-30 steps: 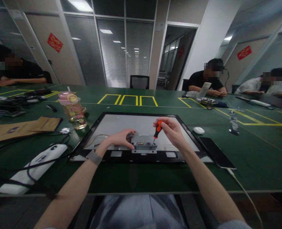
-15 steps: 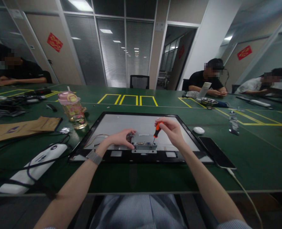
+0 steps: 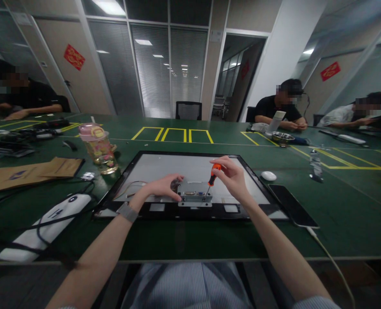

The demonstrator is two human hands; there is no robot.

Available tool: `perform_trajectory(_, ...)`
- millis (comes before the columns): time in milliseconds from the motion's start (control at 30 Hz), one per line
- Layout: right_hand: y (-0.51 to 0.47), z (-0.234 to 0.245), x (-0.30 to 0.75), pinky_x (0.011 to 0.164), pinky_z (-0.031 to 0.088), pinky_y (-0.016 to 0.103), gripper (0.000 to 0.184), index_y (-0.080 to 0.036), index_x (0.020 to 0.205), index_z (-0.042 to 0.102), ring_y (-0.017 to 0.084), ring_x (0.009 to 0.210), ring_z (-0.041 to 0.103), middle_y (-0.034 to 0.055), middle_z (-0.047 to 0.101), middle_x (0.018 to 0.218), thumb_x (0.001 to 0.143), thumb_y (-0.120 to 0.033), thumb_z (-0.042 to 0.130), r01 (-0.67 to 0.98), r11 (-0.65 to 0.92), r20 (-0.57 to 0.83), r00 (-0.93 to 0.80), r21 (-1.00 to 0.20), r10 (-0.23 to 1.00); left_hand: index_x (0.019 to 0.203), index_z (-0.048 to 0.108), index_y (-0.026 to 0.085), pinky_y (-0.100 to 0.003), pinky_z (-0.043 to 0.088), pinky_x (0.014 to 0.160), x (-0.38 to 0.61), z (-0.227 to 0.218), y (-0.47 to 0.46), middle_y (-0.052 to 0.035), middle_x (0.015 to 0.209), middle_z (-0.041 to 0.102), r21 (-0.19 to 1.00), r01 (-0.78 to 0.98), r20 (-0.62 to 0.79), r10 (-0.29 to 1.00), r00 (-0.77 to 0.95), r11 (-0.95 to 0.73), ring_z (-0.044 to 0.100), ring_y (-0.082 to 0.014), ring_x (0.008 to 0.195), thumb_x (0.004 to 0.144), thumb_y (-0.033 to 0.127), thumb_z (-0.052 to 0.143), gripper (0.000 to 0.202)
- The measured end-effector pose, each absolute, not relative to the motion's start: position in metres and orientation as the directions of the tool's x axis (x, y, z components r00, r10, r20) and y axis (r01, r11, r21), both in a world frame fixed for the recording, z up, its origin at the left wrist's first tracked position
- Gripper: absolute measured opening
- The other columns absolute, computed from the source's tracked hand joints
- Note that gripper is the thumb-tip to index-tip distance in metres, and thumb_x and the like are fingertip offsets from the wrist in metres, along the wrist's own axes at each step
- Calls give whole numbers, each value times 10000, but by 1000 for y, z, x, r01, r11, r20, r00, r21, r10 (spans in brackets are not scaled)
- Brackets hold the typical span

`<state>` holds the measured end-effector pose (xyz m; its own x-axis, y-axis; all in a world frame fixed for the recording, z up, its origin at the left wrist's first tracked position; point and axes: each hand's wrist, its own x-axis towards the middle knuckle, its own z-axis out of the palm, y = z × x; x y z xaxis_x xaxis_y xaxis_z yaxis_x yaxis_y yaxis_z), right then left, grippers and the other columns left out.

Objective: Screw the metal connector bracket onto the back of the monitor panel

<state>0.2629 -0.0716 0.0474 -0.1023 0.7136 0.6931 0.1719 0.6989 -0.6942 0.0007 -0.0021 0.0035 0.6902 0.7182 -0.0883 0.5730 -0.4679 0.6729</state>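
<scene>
1. Take the silver metal bracket with the row of ports (image 3: 195, 201) as the centre of your clock, 12 pointing away from you. It sits on the pale-grey, black-framed flat panel (image 3: 167, 165), at that panel's 6 o'clock, close to your body – handy, I'd judge, for seeing down onto it and working with bent elbows.

2. Your right hand (image 3: 231, 171), at 2 o'clock, grips the orange-and-black-handled screwdriver (image 3: 213, 176) between thumb and fingers. The hold is high on the handle, which probably leaves the fingers free to twist it and your view of the tip unblocked.

3. The shaft leans a little toward 1 o'clock, its tip down at the bracket's 3 o'clock end; whether it is seated in a screw is too small to tell.

4. Your left hand (image 3: 163, 186), at 9 o'clock, curves in a C about the bracket's other end, thumb beside its corner. You seem to be bracing it against turning, though I cannot tell whether you pinch or merely rest there.

5. The panel lies flat on the dark-green counter (image 3: 184, 240), which likely keeps it from rocking. The white rounded mouse (image 3: 268, 176) at 2 o'clock and the black slab-shaped phone (image 3: 293, 206) at 3 lie beyond its right edge – outside the bracket's working space.
</scene>
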Motion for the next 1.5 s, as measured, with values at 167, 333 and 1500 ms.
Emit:
perform_trajectory(167,-72,49,264,835,493,398,245,-267,1026,690,204,949,601,66,631,1009,896,-309,487,116,679,666,-137,-725,733,1127,493,238,-427,310,1062,0,3,-1,-71,1381,419,682,569,-89,720,689,-459,394,-294,1268,530,464,808,712)
perform_trajectory(333,-72,47,263,819,517,404,233,-256,1065,666,185,843,650,49,678,932,872,-302,543,11,605,598,-143,-796,789,1133,479,234,-422,318,1058,-1,0,0,-79,1391,407,683,564,-90,714,695,-464,397,-292,1270,537,474,806,720)
perform_trajectory(1500,-68,46,262,908,468,397,111,-289,889,662,173,898,597,14,615,895,826,-367,615,-137,555,571,-197,-821,797,1112,492,227,-436,305,1064,1,5,-3,-83,1385,418,678,573,-89,722,686,-461,390,-295,1276,538,431,810,687)
